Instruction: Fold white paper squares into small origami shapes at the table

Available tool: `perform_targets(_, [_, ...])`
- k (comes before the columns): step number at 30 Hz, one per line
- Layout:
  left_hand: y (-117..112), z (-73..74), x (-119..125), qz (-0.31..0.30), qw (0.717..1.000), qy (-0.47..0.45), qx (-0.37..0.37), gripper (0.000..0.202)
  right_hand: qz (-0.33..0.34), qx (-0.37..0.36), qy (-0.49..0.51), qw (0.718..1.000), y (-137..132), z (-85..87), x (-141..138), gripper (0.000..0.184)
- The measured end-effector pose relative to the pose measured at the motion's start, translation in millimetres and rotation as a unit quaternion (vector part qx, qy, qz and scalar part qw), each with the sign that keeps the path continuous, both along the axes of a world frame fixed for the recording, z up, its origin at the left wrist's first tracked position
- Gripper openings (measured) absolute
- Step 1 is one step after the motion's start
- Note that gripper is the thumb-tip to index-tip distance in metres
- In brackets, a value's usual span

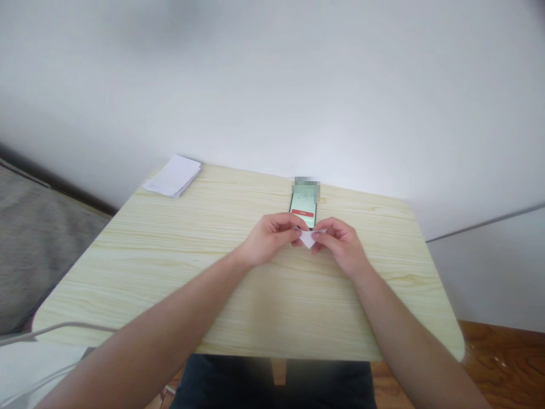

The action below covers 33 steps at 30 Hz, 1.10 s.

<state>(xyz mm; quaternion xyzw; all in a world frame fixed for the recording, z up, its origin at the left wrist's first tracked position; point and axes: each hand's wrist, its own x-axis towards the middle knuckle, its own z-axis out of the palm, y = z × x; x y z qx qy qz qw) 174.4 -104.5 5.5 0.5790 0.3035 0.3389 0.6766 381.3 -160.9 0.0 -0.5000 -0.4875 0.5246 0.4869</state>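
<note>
Between my two hands is a small piece of white folded paper (309,239), its lower part coming to a point. My left hand (275,236) pinches its left side between thumb and fingers. On the right side my right hand (339,240) grips it the same way. Part of the paper is hidden behind the fingertips. Just beyond the hands a phone (304,204) lies on the table with its screen lit pale green and a red bar low on it; its top end is blurred out.
The pale wood-grain table (170,267) stands against a white wall (272,85). A stack of white paper (174,175) lies at its back left. A cable (63,325) runs past the near left corner, and grey fabric (42,244) is beyond the left edge.
</note>
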Motion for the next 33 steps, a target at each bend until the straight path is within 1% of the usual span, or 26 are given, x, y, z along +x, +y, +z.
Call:
perform_targets(5, [-1.1,0.3,-0.6,-0.022,0.999,-0.028,-0.017,0.019,-0.004,-0.003,0.001,1.0,-0.5,0.8,-1.4,0.021])
perform_targets(9, [-3.1,-0.4,-0.1,-0.036,0.999,-0.027,-0.011,0.021,0.0,0.005,-0.003,1.0,-0.7,-0.1,-1.9,0.016])
perform_targets(15, [-3.4,-2.9,0.9,-0.03,0.999,-0.034,-0.006,0.021,-0.001,0.011,0.02,1.0,0.8,-4.3,0.2,0.011])
perform_targets(21, [-3.5,-1.0,1.4,-0.035,0.998,-0.044,0.004,0.017,0.001,0.007,0.058,0.998,2.4,-4.8,0.5,0.007])
perform_targets(25, [-3.0,0.0,1.7,-0.02,0.999,-0.046,0.004,0.014,0.008,0.001,0.069,0.998,1.9,-4.7,1.2,0.008])
perform_targets(29, [-1.6,0.0,1.5,-0.004,0.999,-0.046,0.001,0.013,0.0,-0.003,0.08,0.997,2.1,-6.8,2.3,0.008])
perform_targets(33, [-0.8,0.2,0.4,-0.002,0.999,-0.042,0.005,0.013,-0.009,-0.005,0.096,0.995,3.0,-9.1,2.4,0.008])
